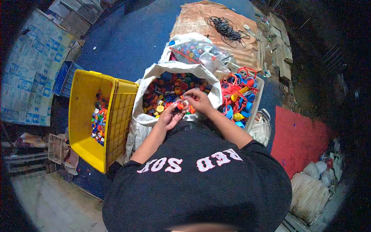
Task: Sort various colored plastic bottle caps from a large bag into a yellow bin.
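My left hand point(169, 116) is palm up over the mouth of a white woven sack point(142, 100), its fingers curled around a red-orange plastic bottle cap point(180, 106). Close against it, my right hand point(200, 101) bends its fingers down near a white cap point(185, 102); whether it grips anything is unclear. Beneath both hands the sack holds many mixed plastic caps point(177, 87), red, orange, yellow and blue. To the left a yellow plastic crate point(87, 150) lies with its opening facing me and a heap of small coloured caps point(99, 124) inside.
At the right stands a pale crate point(259, 95) of red plastic rings and blue and yellow pieces. Behind the sack lies a clear bag of caps point(191, 50). Farther off, black cord point(227, 29) rests on a tan sheet point(191, 20). A red mat point(298, 139) lies at right.
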{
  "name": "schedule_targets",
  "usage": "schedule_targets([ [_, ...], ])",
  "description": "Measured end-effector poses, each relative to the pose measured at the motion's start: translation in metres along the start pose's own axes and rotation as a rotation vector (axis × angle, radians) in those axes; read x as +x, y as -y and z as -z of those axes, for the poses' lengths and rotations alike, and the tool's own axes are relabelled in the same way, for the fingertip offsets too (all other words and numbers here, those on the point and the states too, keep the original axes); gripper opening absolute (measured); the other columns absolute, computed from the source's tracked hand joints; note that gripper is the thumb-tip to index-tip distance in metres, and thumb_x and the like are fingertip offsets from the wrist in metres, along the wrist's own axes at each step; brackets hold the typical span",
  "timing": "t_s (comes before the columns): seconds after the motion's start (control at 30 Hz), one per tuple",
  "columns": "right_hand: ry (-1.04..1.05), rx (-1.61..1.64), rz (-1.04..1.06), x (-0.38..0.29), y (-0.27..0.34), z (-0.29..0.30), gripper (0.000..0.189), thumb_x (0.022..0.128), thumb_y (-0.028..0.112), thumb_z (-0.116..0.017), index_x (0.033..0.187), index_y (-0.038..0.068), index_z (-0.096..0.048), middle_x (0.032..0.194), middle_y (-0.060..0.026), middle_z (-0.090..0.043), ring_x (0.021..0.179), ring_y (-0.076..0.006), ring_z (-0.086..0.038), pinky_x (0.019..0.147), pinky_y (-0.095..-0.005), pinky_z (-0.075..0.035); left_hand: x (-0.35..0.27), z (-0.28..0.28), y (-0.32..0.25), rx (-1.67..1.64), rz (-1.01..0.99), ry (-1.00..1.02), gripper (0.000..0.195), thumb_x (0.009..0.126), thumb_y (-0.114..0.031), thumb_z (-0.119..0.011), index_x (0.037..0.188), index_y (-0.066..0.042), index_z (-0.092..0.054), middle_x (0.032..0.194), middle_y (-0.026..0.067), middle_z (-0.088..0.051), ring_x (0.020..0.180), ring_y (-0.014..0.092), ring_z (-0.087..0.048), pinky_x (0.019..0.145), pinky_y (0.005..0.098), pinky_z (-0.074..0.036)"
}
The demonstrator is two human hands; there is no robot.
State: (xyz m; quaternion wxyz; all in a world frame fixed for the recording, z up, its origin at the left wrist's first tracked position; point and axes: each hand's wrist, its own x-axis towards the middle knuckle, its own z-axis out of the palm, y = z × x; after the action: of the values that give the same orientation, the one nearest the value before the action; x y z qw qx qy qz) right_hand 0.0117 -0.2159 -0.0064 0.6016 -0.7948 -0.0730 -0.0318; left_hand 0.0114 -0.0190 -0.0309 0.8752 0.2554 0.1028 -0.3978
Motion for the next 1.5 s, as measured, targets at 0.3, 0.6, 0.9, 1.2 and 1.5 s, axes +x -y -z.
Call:
schedule_targets([
  [0.3,0.274,-1.097,-0.313,0.038,-0.099,0.029,0.027,0.079,0.011,-0.056,0.102,0.002,-0.064,0.102,-0.0194,-0.064,0.091,-0.0343,-0.063,0.079,-0.0435,-0.051,0.002,0.005,-0.002,-0.044,0.024,0.010,0.043,0.091,-0.021,-0.054,0.130,-0.007,-0.044,0.110,0.0135,-0.059,0.086,0.022,-0.062,0.074,0.0311,-0.052],
  [0.6,0.186,-0.617,-0.312,0.036,-0.087,0.020,0.029,0.079,0.025,-0.066,0.101,0.005,-0.063,0.097,-0.0156,-0.066,0.087,-0.0312,-0.064,0.077,-0.0408,-0.050,-0.006,0.015,-0.013,-0.069,-0.036,0.018,0.038,0.094,-0.019,-0.053,0.130,-0.009,-0.042,0.107,0.0144,-0.059,0.085,0.020,-0.062,0.070,0.0300,-0.055],
  [0.9,0.157,-0.088,-0.004,0.009,0.016,-0.023,0.027,0.074,0.023,-0.076,0.085,0.005,-0.060,0.079,-0.0050,-0.062,0.073,-0.0156,-0.061,0.069,-0.0297,-0.049,-0.011,0.020,-0.020,-0.077,-0.071,-0.041,0.026,0.097,-0.022,-0.049,0.118,-0.007,-0.049,0.104,0.0102,-0.060,0.090,0.022,-0.062,0.077,0.0329,-0.054],
  [1.2,0.231,-0.269,0.241,0.014,0.011,-0.043,0.025,0.075,0.026,-0.073,0.083,0.006,-0.063,0.082,-0.0094,-0.063,0.082,-0.0279,-0.061,0.076,-0.0363,-0.046,-0.023,0.020,-0.025,0.164,-0.101,-0.086,0.024,0.095,-0.025,-0.051,0.113,-0.009,-0.050,0.108,0.0062,-0.058,0.096,0.017,-0.059,0.083,0.0335,-0.052],
  [1.5,-0.102,-0.728,-0.296,0.060,-0.117,0.002,0.037,0.079,0.026,-0.063,0.104,-0.002,-0.063,0.100,-0.0283,-0.061,0.100,-0.0369,-0.058,0.092,-0.0436,-0.045,-0.014,0.035,-0.022,0.014,-0.113,-0.104,0.022,0.095,-0.024,-0.052,0.110,-0.008,-0.051,0.097,0.0088,-0.062,0.079,0.020,-0.064,0.069,0.0328,-0.055],
])
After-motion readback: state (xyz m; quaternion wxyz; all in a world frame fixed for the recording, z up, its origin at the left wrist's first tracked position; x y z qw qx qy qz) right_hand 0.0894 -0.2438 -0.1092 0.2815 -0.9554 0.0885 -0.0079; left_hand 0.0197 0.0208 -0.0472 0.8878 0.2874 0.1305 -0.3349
